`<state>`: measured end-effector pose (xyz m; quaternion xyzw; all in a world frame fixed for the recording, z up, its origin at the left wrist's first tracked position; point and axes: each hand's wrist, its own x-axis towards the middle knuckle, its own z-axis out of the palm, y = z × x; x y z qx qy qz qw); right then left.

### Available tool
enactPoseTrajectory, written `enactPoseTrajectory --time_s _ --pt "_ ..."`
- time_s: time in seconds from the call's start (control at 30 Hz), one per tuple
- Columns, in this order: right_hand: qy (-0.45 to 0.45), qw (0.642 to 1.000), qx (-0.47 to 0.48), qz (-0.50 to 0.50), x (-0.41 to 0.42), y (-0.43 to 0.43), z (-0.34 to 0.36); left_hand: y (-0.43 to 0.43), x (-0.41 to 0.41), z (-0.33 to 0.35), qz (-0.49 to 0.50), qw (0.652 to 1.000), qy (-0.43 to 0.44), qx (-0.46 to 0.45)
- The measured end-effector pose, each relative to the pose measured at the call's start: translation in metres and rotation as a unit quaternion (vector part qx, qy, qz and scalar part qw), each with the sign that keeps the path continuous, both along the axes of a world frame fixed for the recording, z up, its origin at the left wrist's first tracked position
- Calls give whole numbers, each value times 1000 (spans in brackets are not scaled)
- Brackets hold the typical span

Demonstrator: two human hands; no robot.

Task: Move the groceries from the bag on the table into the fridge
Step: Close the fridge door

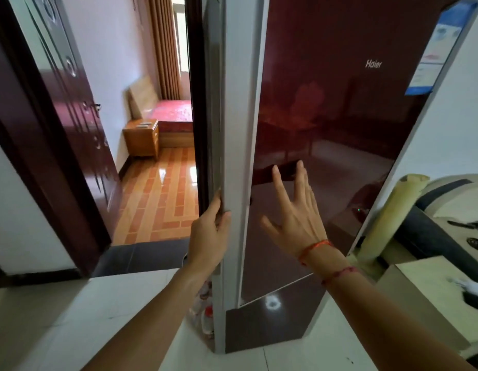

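A tall dark red fridge (339, 108) fills the middle of the head view. Its upper door (326, 76) stands slightly ajar, with the grey door edge (232, 156) turned toward me. My left hand (209, 234) grips that edge, fingers curled round it. My right hand (294, 210) is spread with straight fingers, flat against or just in front of the glossy door front. Some bottles (205, 311) show low behind the door edge. The bag and the table are out of sight.
To the left an open dark brown door (66, 103) leads into a room with a wooden nightstand (141, 137) and a red bed (173, 111). A white appliance and a cardboard box (420, 303) stand close on the right of the fridge. The floor is white tile.
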<state>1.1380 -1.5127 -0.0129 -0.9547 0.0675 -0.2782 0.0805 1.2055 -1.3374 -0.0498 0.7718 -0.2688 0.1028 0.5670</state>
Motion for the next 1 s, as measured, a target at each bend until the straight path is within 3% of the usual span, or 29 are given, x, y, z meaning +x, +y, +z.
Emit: enactPoseTrajectory --time_s 0.53,1.0 --pt "75 996 -41 -24 81 -3 15 -16 101 23 81 995 33 50" --pt "111 993 -48 -13 80 -11 21 -18 99 31 50 992 85 80"
